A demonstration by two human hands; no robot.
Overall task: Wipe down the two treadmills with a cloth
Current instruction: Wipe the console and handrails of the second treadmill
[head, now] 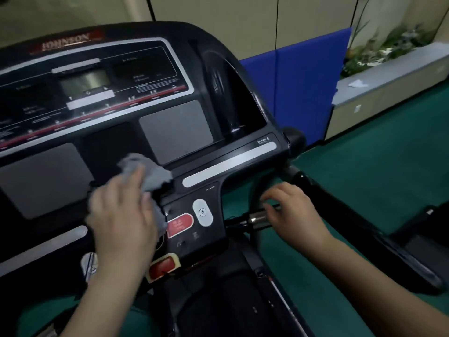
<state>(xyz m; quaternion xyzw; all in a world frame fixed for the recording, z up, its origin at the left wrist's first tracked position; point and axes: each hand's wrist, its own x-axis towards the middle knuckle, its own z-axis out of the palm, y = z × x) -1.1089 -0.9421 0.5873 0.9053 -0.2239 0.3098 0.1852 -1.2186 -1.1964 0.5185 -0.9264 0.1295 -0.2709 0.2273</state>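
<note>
Pressing the grey cloth onto the treadmill console, your left hand lies on top of it with fingers fairly straight — cloth bunched beyond the fingertips, toward the display. Unwiped panel stretches up and right of it, so sweep that way. Your right hand — farther off — hovers with loosely curled fingers over the handlebar; whether it touches, I cannot tell.

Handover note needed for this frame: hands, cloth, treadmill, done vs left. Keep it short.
Left hand presses the grey cloth on the lower middle of the treadmill console, just left of the red button.
Right hand rests on the chrome grip bar, fingers loosely curled.
Done: cannot tell how much is already wiped.
Left: rest of this console, handrails, then the second treadmill, not clearly in view.
</note>
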